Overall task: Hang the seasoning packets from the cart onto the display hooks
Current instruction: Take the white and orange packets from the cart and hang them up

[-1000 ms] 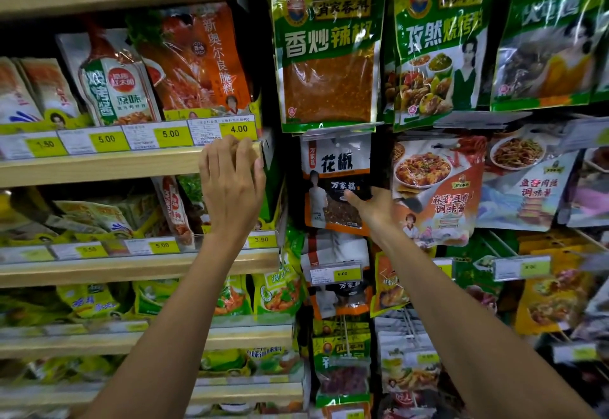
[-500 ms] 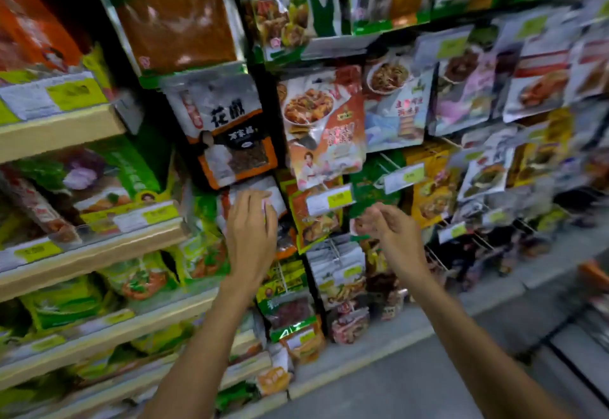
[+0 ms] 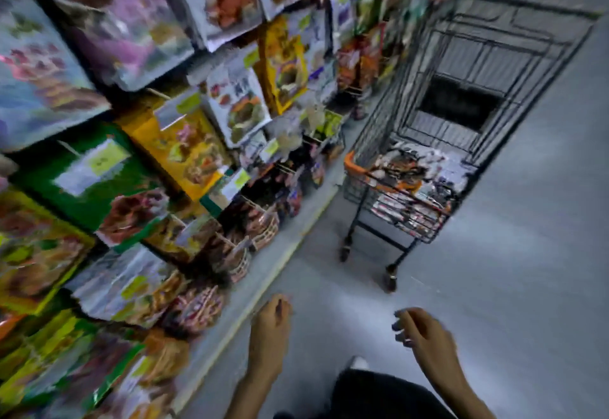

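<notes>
The picture is blurred by motion. A black wire cart point(image 3: 468, 66) with an orange handle stands in the aisle at the upper right. Its near basket holds a pile of seasoning packets point(image 3: 415, 171). Hanging packets on display hooks point(image 3: 184, 141) fill the left side. My left hand point(image 3: 270, 329) is low in the middle, over the floor, fingers loosely bent and holding nothing. My right hand point(image 3: 421, 336) is beside it to the right, fingers loosely curled, also holding nothing. Both hands are well short of the cart.
Grey floor point(image 3: 527, 254) runs along the right side. The shelf base edge point(image 3: 263, 286) runs diagonally between display and aisle. My dark trouser leg point(image 3: 379, 395) and a shoe tip show at the bottom.
The view has swung right and down from the display to the aisle and cart. Both hands have dropped away from the hanging packets and now hang low over the floor.
</notes>
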{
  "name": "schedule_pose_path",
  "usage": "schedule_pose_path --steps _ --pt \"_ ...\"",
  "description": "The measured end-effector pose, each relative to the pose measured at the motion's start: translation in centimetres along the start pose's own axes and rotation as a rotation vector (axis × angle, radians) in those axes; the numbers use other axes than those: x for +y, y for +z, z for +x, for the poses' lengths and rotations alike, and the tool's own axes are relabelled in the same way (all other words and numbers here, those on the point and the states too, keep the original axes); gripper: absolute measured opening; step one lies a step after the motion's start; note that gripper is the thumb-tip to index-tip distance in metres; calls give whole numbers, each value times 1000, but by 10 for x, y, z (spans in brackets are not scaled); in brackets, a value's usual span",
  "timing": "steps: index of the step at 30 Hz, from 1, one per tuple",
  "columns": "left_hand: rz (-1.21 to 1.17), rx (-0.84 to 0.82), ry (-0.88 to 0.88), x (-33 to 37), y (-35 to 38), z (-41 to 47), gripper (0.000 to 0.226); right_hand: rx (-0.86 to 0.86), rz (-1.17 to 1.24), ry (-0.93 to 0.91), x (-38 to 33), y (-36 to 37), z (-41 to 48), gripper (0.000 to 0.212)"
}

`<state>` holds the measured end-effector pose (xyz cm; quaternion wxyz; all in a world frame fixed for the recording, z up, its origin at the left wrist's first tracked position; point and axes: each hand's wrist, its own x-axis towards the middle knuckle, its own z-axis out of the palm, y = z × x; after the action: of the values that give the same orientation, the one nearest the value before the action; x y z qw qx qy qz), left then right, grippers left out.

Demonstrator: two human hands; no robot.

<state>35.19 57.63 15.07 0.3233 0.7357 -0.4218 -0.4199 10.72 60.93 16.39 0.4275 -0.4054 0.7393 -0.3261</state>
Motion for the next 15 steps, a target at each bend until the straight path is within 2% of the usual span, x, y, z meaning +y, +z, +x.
schedule_pose_path --steps 7,15 --pt "52 -80 125 75 67 62 23 136 4 -11 -16 -69 84 19" --pt "134 -118 234 156 134 159 22 296 124 41 -44 -91 176 17"
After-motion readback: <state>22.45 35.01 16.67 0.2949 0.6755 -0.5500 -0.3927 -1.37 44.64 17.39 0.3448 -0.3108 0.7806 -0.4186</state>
